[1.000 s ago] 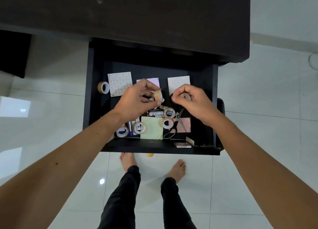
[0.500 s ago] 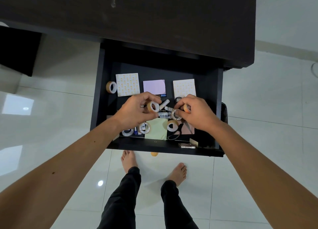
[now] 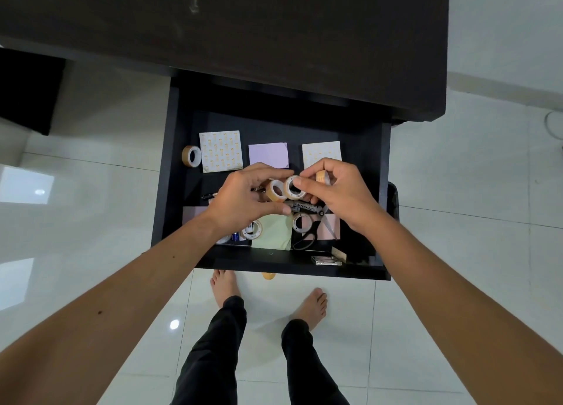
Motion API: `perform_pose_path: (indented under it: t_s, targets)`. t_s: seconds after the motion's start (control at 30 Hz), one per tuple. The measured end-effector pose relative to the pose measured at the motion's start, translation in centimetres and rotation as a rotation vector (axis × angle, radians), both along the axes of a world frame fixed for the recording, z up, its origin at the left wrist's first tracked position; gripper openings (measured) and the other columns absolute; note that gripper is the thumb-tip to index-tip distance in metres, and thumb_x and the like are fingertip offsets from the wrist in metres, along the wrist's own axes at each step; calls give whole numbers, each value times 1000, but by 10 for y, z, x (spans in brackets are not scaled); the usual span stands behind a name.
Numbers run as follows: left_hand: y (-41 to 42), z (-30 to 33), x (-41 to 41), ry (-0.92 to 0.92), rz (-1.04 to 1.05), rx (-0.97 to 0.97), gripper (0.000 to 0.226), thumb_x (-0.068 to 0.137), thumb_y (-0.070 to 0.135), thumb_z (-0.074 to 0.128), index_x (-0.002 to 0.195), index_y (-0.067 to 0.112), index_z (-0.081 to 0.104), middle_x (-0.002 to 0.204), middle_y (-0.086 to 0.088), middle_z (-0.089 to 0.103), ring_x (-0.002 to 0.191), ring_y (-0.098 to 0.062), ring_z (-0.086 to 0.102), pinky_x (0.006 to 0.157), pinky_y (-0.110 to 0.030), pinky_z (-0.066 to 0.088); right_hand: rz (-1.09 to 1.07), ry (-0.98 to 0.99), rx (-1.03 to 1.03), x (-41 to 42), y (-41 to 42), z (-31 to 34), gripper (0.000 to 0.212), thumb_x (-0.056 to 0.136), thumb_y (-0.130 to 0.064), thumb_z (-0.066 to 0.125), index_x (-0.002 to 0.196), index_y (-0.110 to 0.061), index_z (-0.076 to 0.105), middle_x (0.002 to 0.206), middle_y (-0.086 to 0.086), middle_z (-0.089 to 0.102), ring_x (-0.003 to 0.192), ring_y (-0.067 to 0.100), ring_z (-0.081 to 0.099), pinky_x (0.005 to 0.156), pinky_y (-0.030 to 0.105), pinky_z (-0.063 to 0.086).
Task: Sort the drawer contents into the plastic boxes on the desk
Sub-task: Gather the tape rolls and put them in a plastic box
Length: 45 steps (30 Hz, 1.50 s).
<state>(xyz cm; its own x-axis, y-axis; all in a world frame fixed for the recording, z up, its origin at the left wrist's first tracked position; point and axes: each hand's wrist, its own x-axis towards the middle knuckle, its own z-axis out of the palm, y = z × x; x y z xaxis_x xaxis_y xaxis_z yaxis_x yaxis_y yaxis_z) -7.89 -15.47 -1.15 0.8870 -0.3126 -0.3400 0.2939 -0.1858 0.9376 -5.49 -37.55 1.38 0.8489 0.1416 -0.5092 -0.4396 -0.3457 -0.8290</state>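
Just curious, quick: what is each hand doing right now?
Left hand: closed on a brown tape roll.
Right hand: pinching a pale tape roll, another roll tucked behind.

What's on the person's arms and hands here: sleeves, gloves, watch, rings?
Nothing visible. The left hand and right hand are bare, with no gloves, and no rings or watch show. Both forearms are uncovered as far as the frame edges, so no sleeves are in view.

Open drawer [image 3: 170, 173] crowded at the near half with scissors [image 3: 313, 231], tape rolls and notepads, bare floor strip along its back wall, tabletop [image 3: 243, 23] overhanging the rear, both hands filling the middle.
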Motion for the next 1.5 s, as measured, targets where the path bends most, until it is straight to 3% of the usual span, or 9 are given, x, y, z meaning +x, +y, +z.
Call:
perform_pose_path:
  t_s: [0.2,0.43,0.6,0.7,0.83,1.03,1.23,1.37,1.5]
  targets:
    - [-1,0,0,21,44,-18,69,71,8,95,134,20,70,127,-5,70,120,-17,71,101,-37,60,-42,29,74,0,8,-1,21,88,-15,85,101,-4,73,79,7,77,64,14,71,67,24,59]
    - [1,5,-6,3,85,15,55,81,12,90,131,23,70,116,2,77,105,-13,78,95,-31,62,14,28,75,1,9,3,16,88,-19,85,100,-13,76,81,-1,77,67,11,70,70,25,59]
    - [13,7,-7,20,119,47,51,80,15,91,126,22,69,109,2,80,98,-12,79,93,-33,63,270,-58,-151,0,-11,4,12,89,-24,84,100,-27,79,97,-11,75,94,3,70,93,28,54]
    - [21,7,-6,34,125,54,49,78,16,93,119,22,68,108,1,81,98,-14,80,94,-38,64,460,-63,-270,-5,-19,1,28,81,-20,91,104,-32,79,103,-12,69,96,2,67,89,27,51]
    - [25,5,-7,1,144,55,46,74,15,94,110,20,66,122,6,77,105,-17,78,95,-46,63,649,-50,-386,-16,-18,-10,51,72,-23,96,112,-46,74,108,-5,59,101,16,61,88,34,52]
    - [32,3,-11,-20,162,48,43,72,19,97,101,21,65,109,0,80,98,-33,79,88,-57,64,688,-112,-455,-28,-13,-19,59,74,-18,95,124,-38,72,114,-5,59,106,16,58,88,33,50]
    - [37,7,-12,-27,172,38,46,72,10,96,93,34,63,117,0,76,98,-29,79,87,-56,64,620,-130,-434,-28,-11,-21,47,76,-19,94,115,-33,73,108,-19,47,100,10,56,84,19,46]
    - [44,6,-8,-1,178,9,48,71,7,96,105,15,62,113,-6,79,98,-31,79,89,-59,63,581,-144,-365,-24,-8,-13,43,76,-27,94,109,-35,67,111,-19,60,100,2,61,85,24,49]
    - [49,10,-1,-1,166,-25,77,74,0,93,138,23,57,112,-7,77,99,-29,79,91,-45,64,613,-126,-288,-20,2,-8,43,86,-36,86,125,-38,68,116,-26,59,105,-9,59,84,7,45]
